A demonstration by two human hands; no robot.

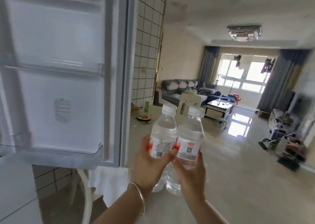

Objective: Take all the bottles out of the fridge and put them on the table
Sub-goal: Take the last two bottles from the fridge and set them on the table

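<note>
Two clear water bottles with white caps and red-and-white labels are held upright side by side in front of me. My left hand [150, 162] grips the left bottle [164, 130] around its label. My right hand [190, 171] grips the right bottle [191, 135] at its lower half. The bottles touch each other. The open fridge door [56, 73] fills the left of the view, and its inner shelves show no bottles. The light table surface [170, 205] lies under my forearms.
A white chair [85, 189] with a white cloth [110, 182] stands below the fridge door. On the table's far end are a plate [143, 117] and a green bottle [146, 106]. Beyond are a chair back [189, 102], a sofa, a coffee table and shiny floor.
</note>
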